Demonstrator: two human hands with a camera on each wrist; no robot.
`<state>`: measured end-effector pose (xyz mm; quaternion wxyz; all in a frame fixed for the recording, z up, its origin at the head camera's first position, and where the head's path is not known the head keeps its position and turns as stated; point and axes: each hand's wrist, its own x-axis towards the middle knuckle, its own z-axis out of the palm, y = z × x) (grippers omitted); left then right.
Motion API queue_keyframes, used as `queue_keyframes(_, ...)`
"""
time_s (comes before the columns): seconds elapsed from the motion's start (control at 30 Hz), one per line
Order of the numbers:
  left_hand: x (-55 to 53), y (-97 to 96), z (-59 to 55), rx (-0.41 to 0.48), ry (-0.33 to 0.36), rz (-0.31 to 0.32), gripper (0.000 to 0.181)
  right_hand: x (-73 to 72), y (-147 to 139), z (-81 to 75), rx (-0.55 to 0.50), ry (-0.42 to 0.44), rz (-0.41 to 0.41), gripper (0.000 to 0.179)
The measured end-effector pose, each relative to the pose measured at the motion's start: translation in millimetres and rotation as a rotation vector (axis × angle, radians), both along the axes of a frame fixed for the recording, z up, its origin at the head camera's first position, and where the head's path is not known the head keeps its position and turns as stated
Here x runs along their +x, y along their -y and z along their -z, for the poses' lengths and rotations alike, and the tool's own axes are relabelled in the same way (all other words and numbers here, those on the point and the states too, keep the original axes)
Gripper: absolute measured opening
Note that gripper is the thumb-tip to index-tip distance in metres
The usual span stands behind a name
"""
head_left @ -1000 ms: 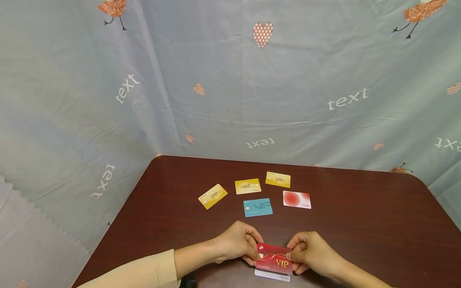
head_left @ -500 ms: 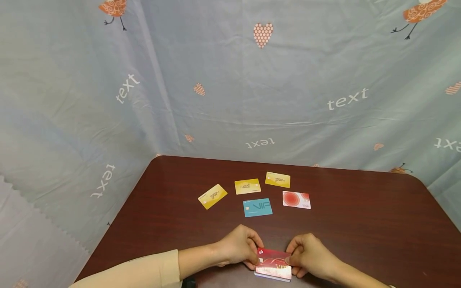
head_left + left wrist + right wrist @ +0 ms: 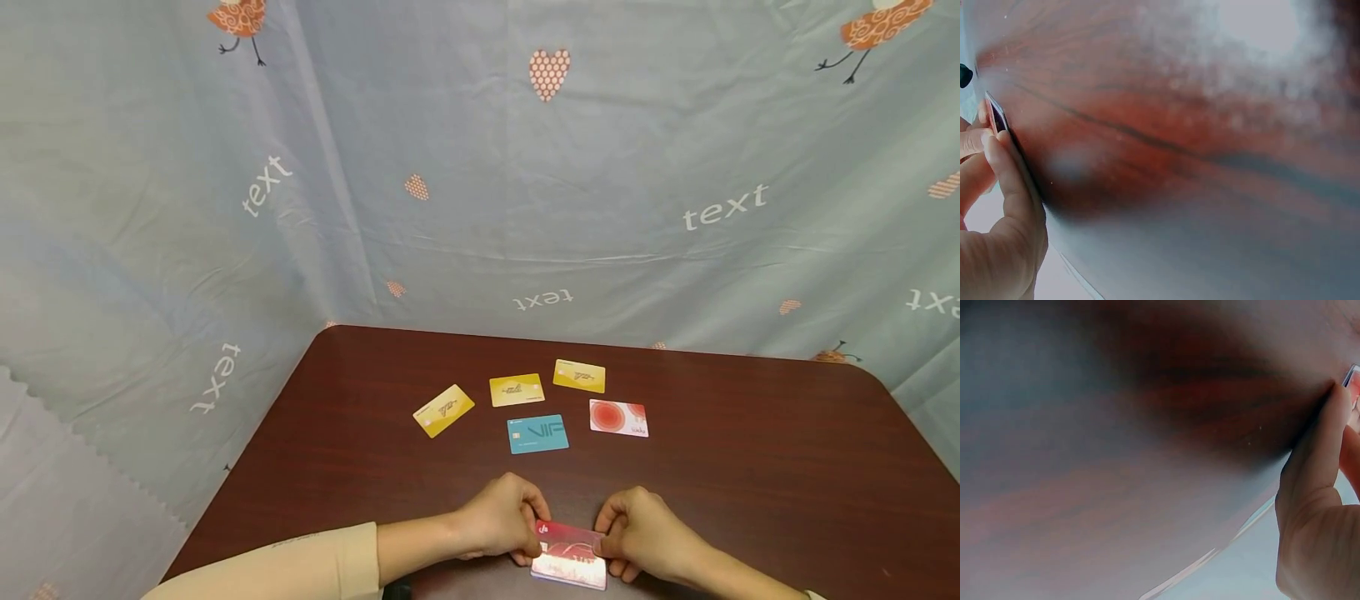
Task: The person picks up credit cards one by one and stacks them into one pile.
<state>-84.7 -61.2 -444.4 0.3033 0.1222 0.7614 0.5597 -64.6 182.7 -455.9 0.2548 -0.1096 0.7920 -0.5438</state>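
Note:
A red VIP card (image 3: pixel 570 552) lies low in the head view, its near half washed out by glare. My left hand (image 3: pixel 498 521) pinches its left edge between thumb and fingers. At the opposite edge my right hand (image 3: pixel 647 533) grips it the same way. Beneath the red card, a pale card (image 3: pixel 551 578) shows only as a thin edge at the near side. The left wrist view has the card's end (image 3: pixel 996 115) at the left fingertips. Only a corner of the red card (image 3: pixel 1354 381) appears in the right wrist view, beside my right fingers.
Beyond the hands on the dark brown table (image 3: pixel 750 450) lie a teal VIP card (image 3: pixel 537 434), a white card with red circles (image 3: pixel 618 417), and three yellow cards (image 3: pixel 517 389). A patterned curtain (image 3: pixel 450 250) hangs behind the table.
The red card has come down toward the near side and now covers nearly all of the pale card. Both hands have moved slightly nearer with it, still holding its edges.

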Motion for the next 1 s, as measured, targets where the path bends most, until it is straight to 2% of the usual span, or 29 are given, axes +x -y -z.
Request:
queue_keyframes(0.4, 0.0, -5.2, -6.3, -0.185, -0.179, 0.076, 0.030, -3.7, -2.3, 4.6, 0.070, -0.047, -0.028, 0.014)
queue_keyframes(0.63, -0.7, -7.6, -9.8, -0.234, -0.182, 0.081, 0.029, -4.6, -2.6, 4.3, 0.067, -0.031, -0.029, 0.015)
queue_keyframes(1.0, -1.9, -5.8, -7.7, -0.243, -0.201, 0.087, 0.028, -5.7, -1.0, 4.4, 0.058, -0.032, -0.032, 0.014)
